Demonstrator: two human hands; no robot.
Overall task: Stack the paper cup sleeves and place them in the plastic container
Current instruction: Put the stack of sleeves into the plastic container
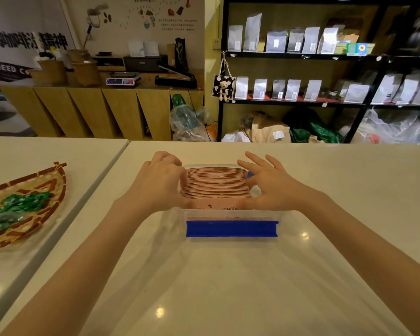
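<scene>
Paper cup sleeves [216, 185]: flat brown stack, standing on edge inside the plastic container [230, 212], dead ahead of me on the counter [228, 287]. Stack's long axis runs L–R across my view; sleeves packed front to back, printed face of nearest one toward me. Stack tops stick up above the container rim.

My left hand [159, 184] is curled against the L end of the stack, fingers bent over its top corner, pressing in. My right hand [267, 187] is at the R end, thumb and index touching the stack, other fingers spread and lifted. So: pinched between both hands, neither hand wrapped around it. Both hands equally near, one per end.

Judgement: placing step nearly done; what's left is seating/squaring the stack, then letting go. Any move should go straight down or straight up; the container walls sit close to both ends, little side room.

Blue clip [232, 229] of the container hangs on the near side, toward me. Counter to the R is open. To the L, a seam, then a woven basket [46, 190] w/ green wrapped items, well apart.
</scene>
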